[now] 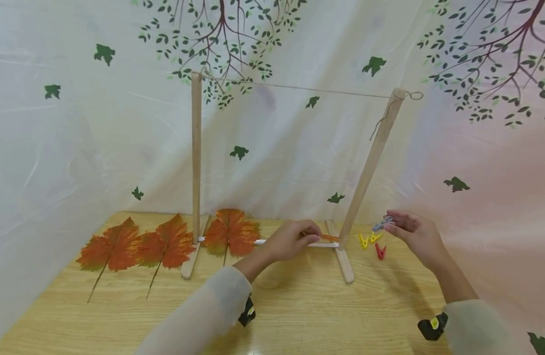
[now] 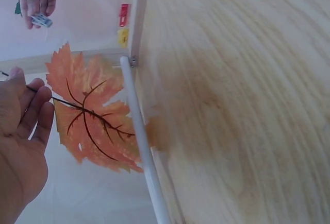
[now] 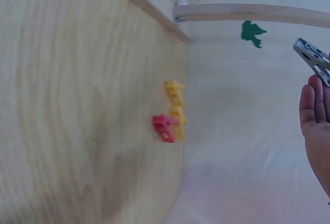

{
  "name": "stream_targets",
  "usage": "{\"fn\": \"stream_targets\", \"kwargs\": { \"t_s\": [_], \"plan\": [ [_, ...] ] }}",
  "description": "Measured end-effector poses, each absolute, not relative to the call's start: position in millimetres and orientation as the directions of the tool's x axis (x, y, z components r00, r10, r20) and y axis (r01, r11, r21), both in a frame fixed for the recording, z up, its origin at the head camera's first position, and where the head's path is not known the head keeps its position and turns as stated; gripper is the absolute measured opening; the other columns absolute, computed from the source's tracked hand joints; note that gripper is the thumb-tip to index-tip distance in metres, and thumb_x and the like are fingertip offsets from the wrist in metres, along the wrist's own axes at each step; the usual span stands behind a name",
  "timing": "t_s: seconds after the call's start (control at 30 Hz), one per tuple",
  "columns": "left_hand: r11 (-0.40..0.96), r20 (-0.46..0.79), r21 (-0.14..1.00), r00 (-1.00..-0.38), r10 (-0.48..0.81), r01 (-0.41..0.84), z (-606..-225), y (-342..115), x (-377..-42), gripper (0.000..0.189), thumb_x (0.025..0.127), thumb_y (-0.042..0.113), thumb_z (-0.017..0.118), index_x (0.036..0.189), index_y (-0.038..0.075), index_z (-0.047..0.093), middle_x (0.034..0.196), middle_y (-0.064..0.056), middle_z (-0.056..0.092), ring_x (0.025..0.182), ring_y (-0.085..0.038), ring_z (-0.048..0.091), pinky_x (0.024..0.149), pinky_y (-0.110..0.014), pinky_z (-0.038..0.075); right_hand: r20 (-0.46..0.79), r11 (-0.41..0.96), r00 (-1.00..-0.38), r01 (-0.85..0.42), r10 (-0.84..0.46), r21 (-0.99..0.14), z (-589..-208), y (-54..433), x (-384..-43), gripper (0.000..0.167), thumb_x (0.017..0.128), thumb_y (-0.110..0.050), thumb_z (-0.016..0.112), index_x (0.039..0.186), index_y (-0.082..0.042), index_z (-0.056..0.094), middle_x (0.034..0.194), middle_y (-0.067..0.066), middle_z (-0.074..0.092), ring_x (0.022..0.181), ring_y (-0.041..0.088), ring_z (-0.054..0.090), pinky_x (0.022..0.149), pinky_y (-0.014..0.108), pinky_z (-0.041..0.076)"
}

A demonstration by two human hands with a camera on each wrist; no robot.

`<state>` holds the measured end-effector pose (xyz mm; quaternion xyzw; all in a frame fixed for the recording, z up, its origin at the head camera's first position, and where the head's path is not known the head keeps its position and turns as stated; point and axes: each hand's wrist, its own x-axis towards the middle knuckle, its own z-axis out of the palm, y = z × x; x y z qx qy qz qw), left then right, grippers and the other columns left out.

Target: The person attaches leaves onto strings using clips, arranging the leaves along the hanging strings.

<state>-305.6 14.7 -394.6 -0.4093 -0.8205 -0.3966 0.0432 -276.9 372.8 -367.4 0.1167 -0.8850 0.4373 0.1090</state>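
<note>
By its dark stem, my left hand pinches an orange artificial maple leaf, held close to the white bar at the foot of a wooden frame. In the head view that leaf is seen nearly edge-on. My right hand holds a grey-blue clothespin between thumb and fingers, above the table to the right of the frame. Below it lie two yellow clothespins and a red clothespin. A string runs between the tops of the frame's two posts, with nothing hanging from it.
Two orange leaves lie on the table left of the frame, and another leaf lies between the posts. The left post stands upright; the right post slants in the head view. Behind hangs a pale curtain with leaf prints.
</note>
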Motion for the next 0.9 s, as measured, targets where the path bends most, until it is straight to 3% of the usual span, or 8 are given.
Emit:
{"fn": "stream_targets", "kwargs": {
  "t_s": [0.17,0.37,0.63,0.9],
  "plan": [
    [0.314,0.44,0.654,-0.684,0.582,0.688,-386.7,11.9,-307.1,0.015,0.103,0.02,0.063,0.11,0.009,0.072,0.103,0.003,0.072,0.09,-0.005,0.063,0.082,-0.02,0.053,0.339,0.473,-0.938,-0.333,-0.076,-0.816,-347.5,370.8,-279.8,0.048,0.098,-0.021,0.072,0.139,0.001,0.059,0.113,-0.015,0.073,0.098,-0.002,0.068,0.083,0.012,0.053],
    [0.257,0.52,0.639,-0.653,0.55,0.725,-372.9,14.4,-312.7,0.015,0.102,0.017,0.064,0.108,0.008,0.074,0.103,-0.002,0.075,0.084,-0.005,0.065,0.077,-0.02,0.055,0.378,0.406,-0.925,-0.361,-0.04,-0.84,-314.6,368.0,-282.4,0.04,0.098,-0.008,0.07,0.135,0.003,0.062,0.109,-0.014,0.075,0.098,-0.002,0.069,0.085,0.012,0.052],
    [0.252,0.583,0.615,-0.646,0.493,0.747,-346.3,15.5,-319.0,0.014,0.102,0.015,0.065,0.108,0.006,0.075,0.1,-0.006,0.076,0.083,-0.013,0.068,0.076,-0.02,0.055,0.414,0.474,-0.91,-0.364,0.003,-0.802,-258.9,362.0,-282.8,0.045,0.098,-0.014,0.07,0.139,0.001,0.06,0.107,-0.02,0.072,0.096,-0.007,0.067,0.086,0.008,0.049],
    [0.246,0.581,0.639,-0.667,0.467,0.729,-316.6,12.9,-323.1,0.017,0.103,0.019,0.064,0.108,0.007,0.075,0.098,-0.003,0.074,0.084,-0.016,0.068,0.074,-0.022,0.055,0.533,0.414,-0.846,-0.491,-0.018,-0.766,-209.1,353.1,-280.7,0.041,0.096,-0.006,0.072,0.135,-0.002,0.064,0.113,-0.011,0.074,0.101,0.0,0.068,0.087,0.007,0.048]
  ]
}}
